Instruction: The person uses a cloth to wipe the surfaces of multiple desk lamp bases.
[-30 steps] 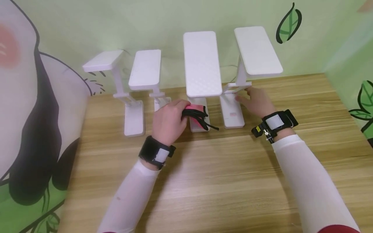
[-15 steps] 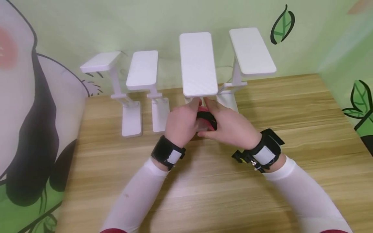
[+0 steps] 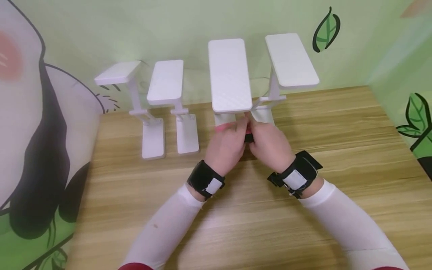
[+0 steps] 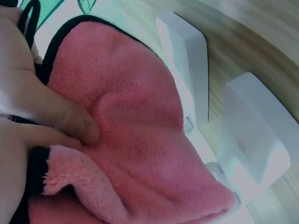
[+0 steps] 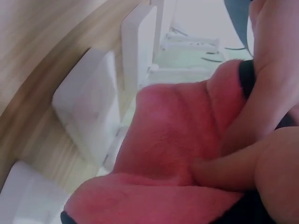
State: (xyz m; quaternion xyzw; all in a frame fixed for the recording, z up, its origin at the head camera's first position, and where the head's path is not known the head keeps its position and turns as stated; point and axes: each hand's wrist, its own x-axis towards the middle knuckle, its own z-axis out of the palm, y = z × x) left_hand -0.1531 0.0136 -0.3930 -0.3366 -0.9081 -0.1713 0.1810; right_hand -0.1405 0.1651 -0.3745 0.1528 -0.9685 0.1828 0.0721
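My left hand [image 3: 226,150] and right hand [image 3: 272,147] meet in front of the third desk lamp [image 3: 230,75] from the left. Between them is a pink fleece cloth [image 4: 126,102] with black edging. The left thumb and fingers pinch its edge in the left wrist view. From the other side, the right hand also pinches the cloth, its fingertips pressed into the pile in the right wrist view. Little of the cloth shows in the head view, as the hands cover it. The lamp's base is partly hidden behind them.
Two shorter white lamps, the leftmost [image 3: 118,72] and its neighbour [image 3: 166,80], stand to the left. Another white lamp [image 3: 293,60] is close on the right. All are on a wooden table [image 3: 256,225] against a painted green wall [image 3: 189,26].
My right hand has left the rightmost lamp's base and come left to the cloth. My left hand has shifted right, and the hands now touch. The lamps have kept their places.
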